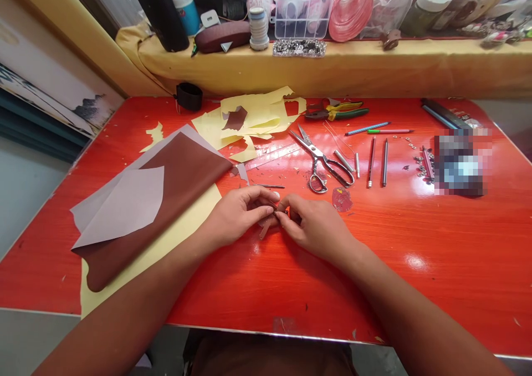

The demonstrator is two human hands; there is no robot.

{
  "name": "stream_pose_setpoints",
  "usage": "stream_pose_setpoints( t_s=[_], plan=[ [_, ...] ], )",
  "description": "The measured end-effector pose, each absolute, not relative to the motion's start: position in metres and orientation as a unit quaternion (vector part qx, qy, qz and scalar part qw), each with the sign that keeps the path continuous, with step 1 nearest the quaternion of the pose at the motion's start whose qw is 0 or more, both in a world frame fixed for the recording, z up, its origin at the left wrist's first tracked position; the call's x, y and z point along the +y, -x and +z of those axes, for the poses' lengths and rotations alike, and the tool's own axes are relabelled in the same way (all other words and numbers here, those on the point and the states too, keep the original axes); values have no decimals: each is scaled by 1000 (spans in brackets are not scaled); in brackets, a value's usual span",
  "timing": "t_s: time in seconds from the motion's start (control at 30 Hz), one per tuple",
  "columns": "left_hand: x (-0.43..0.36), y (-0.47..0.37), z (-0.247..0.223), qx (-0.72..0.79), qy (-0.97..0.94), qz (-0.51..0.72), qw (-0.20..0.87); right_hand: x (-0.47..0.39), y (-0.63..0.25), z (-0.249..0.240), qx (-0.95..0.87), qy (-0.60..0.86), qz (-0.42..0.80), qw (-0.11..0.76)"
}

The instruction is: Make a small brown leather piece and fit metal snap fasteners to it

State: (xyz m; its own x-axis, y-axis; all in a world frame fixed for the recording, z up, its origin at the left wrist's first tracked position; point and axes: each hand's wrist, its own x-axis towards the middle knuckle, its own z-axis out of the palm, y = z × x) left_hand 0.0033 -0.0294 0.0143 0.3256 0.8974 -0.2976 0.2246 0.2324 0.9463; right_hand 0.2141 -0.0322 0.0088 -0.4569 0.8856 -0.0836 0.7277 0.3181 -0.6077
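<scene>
Both hands meet over the middle of the red table, pinching a small brown leather piece [266, 229] between them. My left hand [245, 210] grips its left side with thumb and fingers. My right hand [310, 221] pinches the piece from the right, fingertips almost touching the left thumb. A narrow strip of it hangs down below the fingers; the rest is hidden by them. Just beyond the hands lie scissors [322, 160] with their blades apart. To the left, a folded brown leather sheet [183, 171] with a grey underside rests on yellow paper [208, 204].
Yellow paper scraps [266, 116], pliers [336, 111] and a clear ruler [270, 159] lie toward the back of the red table [257, 293]. Pencils [385, 163] and small metal bits are at right. A cloth-covered ledge [233, 71] behind bears a thread spool [259, 30] and boxes.
</scene>
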Motion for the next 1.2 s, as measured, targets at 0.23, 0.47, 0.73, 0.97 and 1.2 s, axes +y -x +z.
stream_pose_setpoints(
  t_s=[0.23,0.47,0.73,0.97,1.2],
  plan=[
    [-31,-3,12,510,-539,283,607,-32,-214,9,-796,509,299,137],
    [-32,-5,9,497,-524,309,620,-31,-216,8,-779,508,332,158],
    [-34,-7,7,495,-516,326,618,-30,-215,5,-772,511,337,172],
    [-29,-5,8,494,-522,314,620,-30,-216,4,-757,493,365,224],
    [-26,-2,11,501,-523,285,628,-28,-217,3,-752,483,364,261]
  ],
)
